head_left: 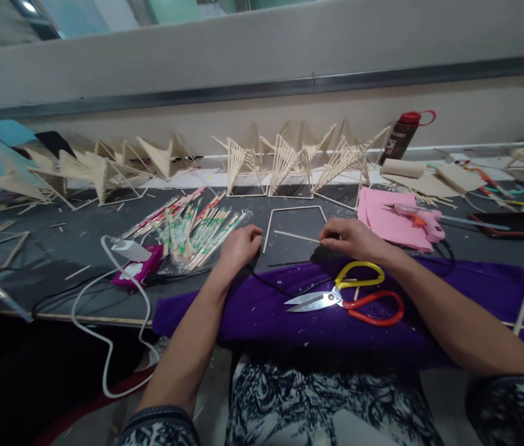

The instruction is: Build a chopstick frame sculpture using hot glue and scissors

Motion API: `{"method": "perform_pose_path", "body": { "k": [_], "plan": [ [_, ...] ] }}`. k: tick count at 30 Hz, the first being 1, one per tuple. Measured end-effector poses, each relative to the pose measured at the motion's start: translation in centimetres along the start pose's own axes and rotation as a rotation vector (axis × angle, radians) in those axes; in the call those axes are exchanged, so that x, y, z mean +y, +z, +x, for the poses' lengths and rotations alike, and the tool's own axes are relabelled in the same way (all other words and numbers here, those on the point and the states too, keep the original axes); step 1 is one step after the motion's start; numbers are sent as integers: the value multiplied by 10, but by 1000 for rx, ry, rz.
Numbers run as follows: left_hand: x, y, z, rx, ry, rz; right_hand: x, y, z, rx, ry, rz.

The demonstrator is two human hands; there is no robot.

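Right hand [352, 238]: fingers pinch 1 thin stick [295, 236], which lies flat on the gray table [57, 260].
Left hand [240, 246]: fingers curled, just beside the stick frame [296, 209] (cannot tell if it holds anything).
Scissors [336, 298]: on the purple cloth [253, 316], near both hands.

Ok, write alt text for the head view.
The right hand pinches a thin stick on a dark table; the left hand rests by wrapped chopsticks. Scissors lie on purple cloth, and stick models line the wall.
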State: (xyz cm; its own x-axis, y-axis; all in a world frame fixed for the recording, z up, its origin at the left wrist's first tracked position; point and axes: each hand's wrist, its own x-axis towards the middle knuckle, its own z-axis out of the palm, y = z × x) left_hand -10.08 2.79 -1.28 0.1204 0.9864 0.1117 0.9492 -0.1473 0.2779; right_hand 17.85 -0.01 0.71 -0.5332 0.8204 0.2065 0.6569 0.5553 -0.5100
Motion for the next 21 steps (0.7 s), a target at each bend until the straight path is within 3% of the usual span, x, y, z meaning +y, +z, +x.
{"method": "perform_pose_path", "body": {
  "k": [3,5,8,10,15,17,21],
  "plan": [
    [0,1,0,-25,11,-10,4,-6,0,23,58,215],
    [1,0,0,19,15,-85,6,-5,0,-2,104,338],
    [5,-3,-3,85,22,-420,6,-2,1,-51,152,513],
    [10,-7,-7,48,22,-736,5,0,2,-84,169,596],
    [25,-11,-14,-137,1,-1255,2,9,2,-141,187,629],
    [29,-9,-15,-183,1,-1336,0,13,2,-159,175,607],
    [31,-6,-14,-151,12,-1399,-3,18,3,-184,154,624]
  ]
}}
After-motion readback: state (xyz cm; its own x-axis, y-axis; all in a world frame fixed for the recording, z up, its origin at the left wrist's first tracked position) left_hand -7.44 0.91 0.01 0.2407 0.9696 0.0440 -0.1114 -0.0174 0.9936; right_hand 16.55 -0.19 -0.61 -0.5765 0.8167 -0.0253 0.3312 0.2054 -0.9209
